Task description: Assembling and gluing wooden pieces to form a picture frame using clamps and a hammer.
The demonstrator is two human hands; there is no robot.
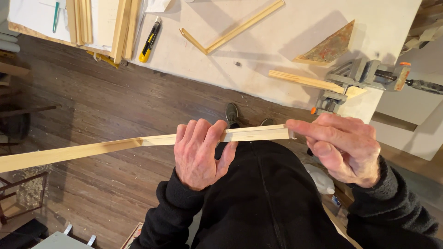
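A person holds a long pale wooden moulding strip (138,143) level above the wood floor (106,110), just short of the white desk (258,60). The left hand (200,154) is wrapped around the strip near its right end; the right hand (344,145) pinches that end's tip with its fingertips (295,125). The strip's long axis runs leftward, past the left hand, over open floor. A corner clamp (357,78) sits on the desk edge beyond the right hand.
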